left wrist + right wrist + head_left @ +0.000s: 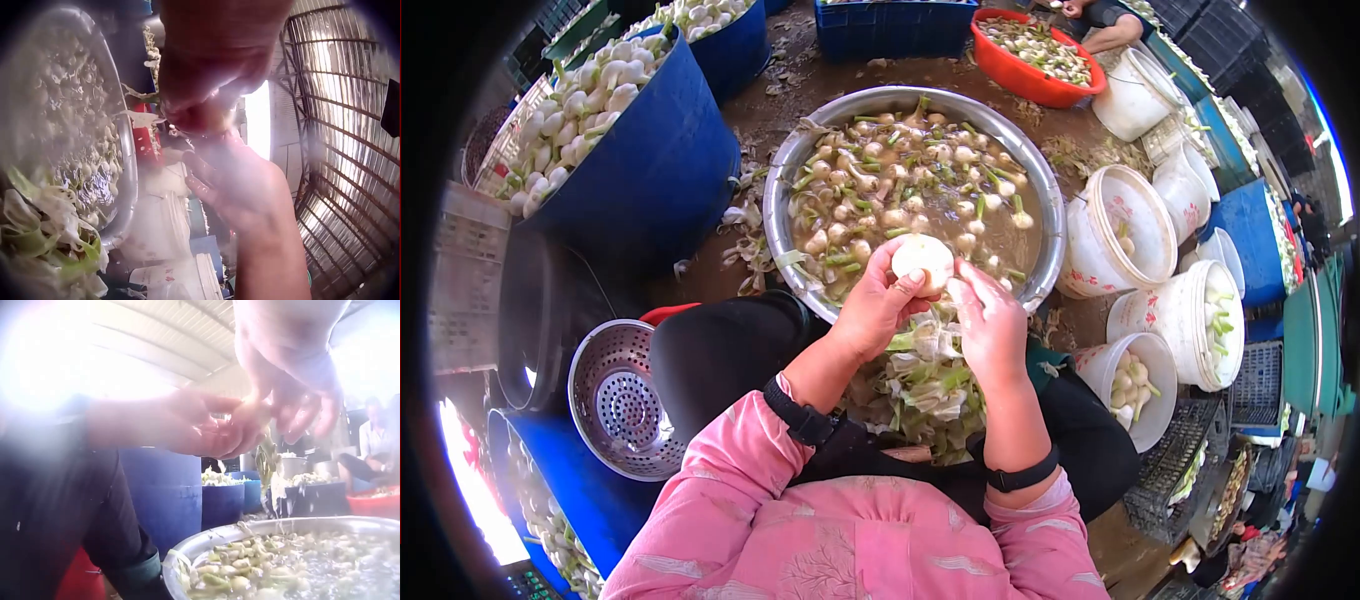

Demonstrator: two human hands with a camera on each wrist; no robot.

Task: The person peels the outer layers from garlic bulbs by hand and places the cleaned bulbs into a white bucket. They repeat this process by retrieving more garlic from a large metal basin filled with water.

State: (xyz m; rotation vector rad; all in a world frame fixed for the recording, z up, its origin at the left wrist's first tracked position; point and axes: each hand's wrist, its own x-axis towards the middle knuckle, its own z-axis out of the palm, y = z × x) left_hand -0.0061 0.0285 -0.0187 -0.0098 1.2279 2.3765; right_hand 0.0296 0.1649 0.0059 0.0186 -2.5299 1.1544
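Note:
In the head view my left hand (875, 308) grips a large white garlic bulb (923, 262), thumb across its front. My right hand (992, 328) is at the bulb's right side, thumb and fingertips pinching its outer skin. Wet strips of skin (267, 464) dangle below the fingers in the right wrist view. Beneath both hands is a wide metal basin (1055, 215) of murky water, with many garlic bulbs (865, 180) and short green stems floating in it. A heap of peeled skins (925, 390) lies between the knees, at the basin's near edge.
Left stand a blue tub (650, 150) heaped with white bulbs and a metal colander (622, 400). White buckets (1115, 235) line the right side, one low bucket (1135, 385) holding bulbs. Beyond the basin, a red tub (1030, 62) stands near another person (1112, 28).

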